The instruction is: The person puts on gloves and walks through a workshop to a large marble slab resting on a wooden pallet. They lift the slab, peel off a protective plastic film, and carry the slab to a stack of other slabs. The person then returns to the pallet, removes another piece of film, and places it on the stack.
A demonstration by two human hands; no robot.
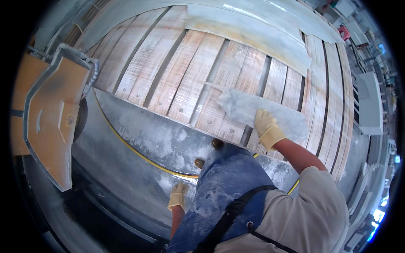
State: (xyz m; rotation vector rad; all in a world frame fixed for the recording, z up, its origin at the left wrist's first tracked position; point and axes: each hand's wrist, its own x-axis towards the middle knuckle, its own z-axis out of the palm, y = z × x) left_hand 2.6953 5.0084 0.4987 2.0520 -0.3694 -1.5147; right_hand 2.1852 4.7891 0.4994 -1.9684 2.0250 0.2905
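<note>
My right hand (pixel 268 127), in a pale yellow rubber glove, is closed on the near edge of a grey-white veined stone offcut (pixel 247 104). The offcut is long, with a ragged, pointed left end, and lies across the wooden slats (pixel 198 80); the thumb's place is hidden. Down at my left side hangs my left hand (pixel 179 195), gloved the same way. Its fingers are somewhat apart, nothing is in them, and wet floor lies beneath. Farther back, a large stone slab (pixel 249 36) with brownish staining along its broken edge covers the far slats.
An orange-brown saw guard (pixel 55 122) with a dark blade (pixel 81 120) stands at the left. A yellow hose (pixel 139 155) curves over the wet floor (pixel 147 126) near my boots (pixel 199 162). Gaps run between the slats. Pale blocks (pixel 370 103) stand at the right.
</note>
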